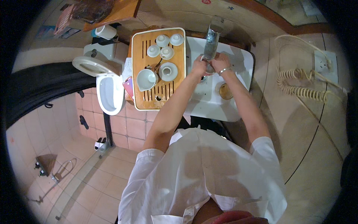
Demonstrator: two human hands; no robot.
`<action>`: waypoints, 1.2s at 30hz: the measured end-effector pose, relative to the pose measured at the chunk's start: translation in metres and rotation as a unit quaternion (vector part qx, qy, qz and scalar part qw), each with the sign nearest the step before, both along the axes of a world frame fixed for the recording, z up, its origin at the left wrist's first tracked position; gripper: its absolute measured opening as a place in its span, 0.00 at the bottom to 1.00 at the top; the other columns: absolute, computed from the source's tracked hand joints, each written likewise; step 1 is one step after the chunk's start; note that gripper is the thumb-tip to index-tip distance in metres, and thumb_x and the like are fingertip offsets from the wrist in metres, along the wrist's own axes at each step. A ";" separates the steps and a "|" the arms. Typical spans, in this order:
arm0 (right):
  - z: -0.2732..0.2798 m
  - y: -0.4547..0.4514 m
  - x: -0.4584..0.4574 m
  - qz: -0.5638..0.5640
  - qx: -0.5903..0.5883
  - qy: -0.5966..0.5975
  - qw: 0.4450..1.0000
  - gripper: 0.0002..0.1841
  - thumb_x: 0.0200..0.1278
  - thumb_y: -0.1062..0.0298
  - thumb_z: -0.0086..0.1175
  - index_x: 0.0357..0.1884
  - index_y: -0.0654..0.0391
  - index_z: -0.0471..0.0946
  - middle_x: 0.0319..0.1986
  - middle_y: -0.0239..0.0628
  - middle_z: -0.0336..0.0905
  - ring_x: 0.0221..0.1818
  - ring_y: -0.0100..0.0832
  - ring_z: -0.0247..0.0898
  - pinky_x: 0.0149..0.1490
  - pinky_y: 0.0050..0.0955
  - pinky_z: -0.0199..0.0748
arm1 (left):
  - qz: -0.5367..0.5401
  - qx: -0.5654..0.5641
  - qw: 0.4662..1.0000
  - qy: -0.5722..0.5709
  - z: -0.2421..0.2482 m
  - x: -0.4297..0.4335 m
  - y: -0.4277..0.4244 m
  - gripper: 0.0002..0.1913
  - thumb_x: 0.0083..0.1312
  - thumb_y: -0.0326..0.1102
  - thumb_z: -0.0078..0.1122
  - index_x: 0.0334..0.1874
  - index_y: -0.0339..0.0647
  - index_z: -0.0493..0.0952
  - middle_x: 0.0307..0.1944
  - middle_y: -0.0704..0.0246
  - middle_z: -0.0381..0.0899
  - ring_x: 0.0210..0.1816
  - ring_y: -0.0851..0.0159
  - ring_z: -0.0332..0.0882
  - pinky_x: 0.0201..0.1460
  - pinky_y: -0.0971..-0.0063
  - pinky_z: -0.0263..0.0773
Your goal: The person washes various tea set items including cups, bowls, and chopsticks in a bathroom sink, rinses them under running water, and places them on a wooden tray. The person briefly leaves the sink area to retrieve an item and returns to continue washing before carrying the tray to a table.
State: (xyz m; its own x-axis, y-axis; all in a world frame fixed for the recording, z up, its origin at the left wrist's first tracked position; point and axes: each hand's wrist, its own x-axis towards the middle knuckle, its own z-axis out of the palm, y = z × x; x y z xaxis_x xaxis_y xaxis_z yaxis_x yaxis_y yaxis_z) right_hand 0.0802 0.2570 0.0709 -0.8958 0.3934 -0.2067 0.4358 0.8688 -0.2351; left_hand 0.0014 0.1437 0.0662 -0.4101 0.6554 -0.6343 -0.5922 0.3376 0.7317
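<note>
My left hand (pixel 199 67) and my right hand (pixel 221 63) are close together over the white washbasin (pixel 237 60), at the lower end of a shiny metallic faucet (pixel 211 42). Something clear, with a pale rim near my left fingers, shows between them; whether it is a small cup, and which hand grips it, cannot be made out. A bracelet is on my right wrist. A glass of amber liquid (pixel 225 91) stands in the basin beside my right forearm. Left of the basin, the wooden tea tray (pixel 134 56) holds several small white cups (pixel 167 52), a white pouring pitcher (pixel 146 79) and a round white lidded piece (pixel 168 71).
A pink phone (pixel 128 87) lies beside the tray's left edge. Farther left is a toilet (pixel 107 95) with its lid raised. A paper roll (pixel 106 32) is near a wooden shelf (pixel 117 14). A coiled cord (pixel 303 88) hangs by a wall socket (pixel 325 67) at right.
</note>
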 end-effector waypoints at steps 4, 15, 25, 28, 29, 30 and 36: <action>-0.014 -0.017 -0.006 -0.143 -0.109 0.020 0.983 0.14 0.58 0.60 0.53 0.41 0.59 0.76 0.37 0.53 0.80 0.40 0.50 0.77 0.41 0.43 0.75 | 0.064 -0.029 0.974 0.217 0.007 0.003 0.007 0.22 0.54 0.19 0.46 0.53 0.38 0.72 0.46 0.57 0.77 0.46 0.58 0.78 0.47 0.72 0.72; -0.019 -0.050 0.025 -0.130 0.018 0.221 0.966 0.24 0.60 0.62 0.51 0.60 0.55 0.70 0.53 0.46 0.73 0.57 0.46 0.67 0.61 0.44 0.62 | 0.139 -0.026 0.988 -0.058 -0.029 0.006 0.001 0.19 0.58 0.31 0.44 0.53 0.39 0.71 0.40 0.59 0.76 0.34 0.60 0.75 0.29 0.68 0.73; -0.017 -0.022 0.027 -0.254 -0.436 0.193 0.842 0.09 0.63 0.63 0.55 0.39 0.56 0.80 0.35 0.32 0.81 0.38 0.33 0.76 0.52 0.40 0.70 | -0.069 -0.030 0.961 0.265 -0.006 0.000 0.001 0.22 0.62 0.37 0.46 0.59 0.41 0.70 0.53 0.51 0.74 0.43 0.53 0.76 0.46 0.64 0.70; -0.019 -0.011 0.014 -0.464 -0.648 0.295 0.527 0.13 0.63 0.59 0.58 0.38 0.59 0.79 0.34 0.32 0.80 0.37 0.30 0.73 0.47 0.29 0.71 | 0.025 0.035 0.985 0.166 0.005 0.017 -0.006 0.23 0.66 0.42 0.51 0.61 0.42 0.68 0.54 0.58 0.73 0.51 0.60 0.73 0.50 0.69 0.69; -0.020 -0.009 0.010 -0.485 -0.689 0.319 0.435 0.13 0.63 0.59 0.58 0.39 0.60 0.79 0.34 0.32 0.79 0.37 0.30 0.73 0.47 0.28 0.70 | 0.063 0.037 0.989 0.127 0.006 0.018 -0.006 0.23 0.67 0.44 0.52 0.62 0.43 0.67 0.54 0.60 0.73 0.52 0.62 0.72 0.50 0.70 0.69; -0.022 -0.009 0.008 -0.497 -0.702 0.300 0.412 0.16 0.63 0.56 0.57 0.38 0.61 0.79 0.34 0.32 0.79 0.37 0.30 0.73 0.45 0.27 0.70 | 0.100 0.073 0.990 0.060 0.006 0.019 -0.007 0.27 0.67 0.54 0.52 0.62 0.45 0.67 0.53 0.65 0.73 0.51 0.64 0.73 0.50 0.70 0.70; -0.025 -0.011 0.003 -0.350 -0.510 0.213 0.756 0.15 0.63 0.59 0.55 0.35 0.63 0.80 0.34 0.33 0.81 0.34 0.28 0.73 0.43 0.31 0.71 | 0.103 0.077 0.971 -0.202 -0.007 0.009 -0.003 0.24 0.68 0.59 0.46 0.56 0.48 0.71 0.47 0.70 0.76 0.46 0.67 0.76 0.43 0.70 0.73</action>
